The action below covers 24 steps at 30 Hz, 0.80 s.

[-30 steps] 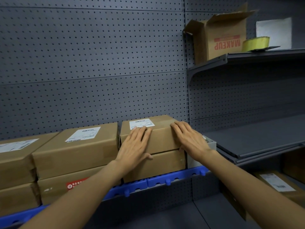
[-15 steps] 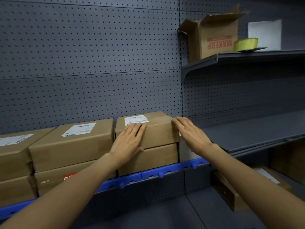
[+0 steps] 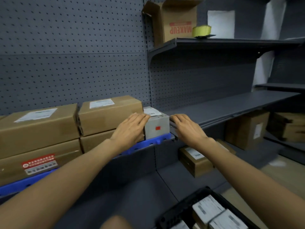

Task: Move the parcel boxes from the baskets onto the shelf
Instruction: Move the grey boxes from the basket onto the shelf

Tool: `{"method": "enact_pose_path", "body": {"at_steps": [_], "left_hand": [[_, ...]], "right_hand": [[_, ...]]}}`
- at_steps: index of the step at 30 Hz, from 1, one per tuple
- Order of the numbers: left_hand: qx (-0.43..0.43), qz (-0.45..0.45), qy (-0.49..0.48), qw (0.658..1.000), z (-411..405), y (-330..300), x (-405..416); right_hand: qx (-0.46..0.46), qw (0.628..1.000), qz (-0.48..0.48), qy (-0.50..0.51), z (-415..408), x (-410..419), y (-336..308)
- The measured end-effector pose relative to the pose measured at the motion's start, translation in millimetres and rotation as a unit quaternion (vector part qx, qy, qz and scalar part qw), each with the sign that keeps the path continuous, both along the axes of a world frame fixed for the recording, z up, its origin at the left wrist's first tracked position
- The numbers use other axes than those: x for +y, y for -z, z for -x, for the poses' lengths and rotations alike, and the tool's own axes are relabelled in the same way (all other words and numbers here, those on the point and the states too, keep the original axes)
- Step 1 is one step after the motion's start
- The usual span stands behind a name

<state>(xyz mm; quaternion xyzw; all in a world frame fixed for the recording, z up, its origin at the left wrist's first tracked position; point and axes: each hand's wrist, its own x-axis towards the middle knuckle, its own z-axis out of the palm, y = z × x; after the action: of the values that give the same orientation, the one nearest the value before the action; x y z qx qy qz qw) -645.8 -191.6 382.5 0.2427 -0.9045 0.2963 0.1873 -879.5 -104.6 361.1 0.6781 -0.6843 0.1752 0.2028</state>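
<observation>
**Both hands at the small grey box on the blue-edged shelf**

The left hand (image 3: 132, 128) lies flat, fingers (image 3: 140, 117) straight and released, against the left front corner of a small grey parcel box (image 3: 157, 128), where that box meets the upper brown parcel box (image 3: 109, 114) beside it. The right hand (image 3: 186, 128) reaches to the grey box's right side, fingers extended and relaxed, gripping nothing; whether they touch the box or only the shelf edge there I cannot tell.

The grey box stands upright at the right end of the blue-edged shelf (image 3: 153, 142), with a white label on top and a small red mark on its front. To its left, brown parcel boxes sit in stacks of two, touching one another; the larger stack (image 3: 39, 128) further left carries a red sticker on its lower box.

At the bottom right a black basket (image 3: 178, 210) holds several white-labelled parcels (image 3: 208, 209). Right of the blue edge runs a bare grey shelf (image 3: 231, 106). On the upper shelf (image 3: 231, 41) stand an open carton printed MAKEUP (image 3: 175, 22), upside down, and a yellow tape roll (image 3: 201, 31) just beside it. More brown boxes (image 3: 247, 129) sit low on the right.
</observation>
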Motion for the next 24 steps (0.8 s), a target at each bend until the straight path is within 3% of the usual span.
{"method": "enact_pose_path", "body": {"at_steps": [11, 24], "left_hand": [[-0.094, -0.115, 0.112, 0.983, 105, 120, 50], [-0.236, -0.284, 0.218, 0.903, 191, 284, 145]], "right_hand": [[-0.085, 0.982, -0.124, 0.112, 73, 95, 120], [-0.267, 0.883, -0.289, 0.256, 86, 242, 315]]}}
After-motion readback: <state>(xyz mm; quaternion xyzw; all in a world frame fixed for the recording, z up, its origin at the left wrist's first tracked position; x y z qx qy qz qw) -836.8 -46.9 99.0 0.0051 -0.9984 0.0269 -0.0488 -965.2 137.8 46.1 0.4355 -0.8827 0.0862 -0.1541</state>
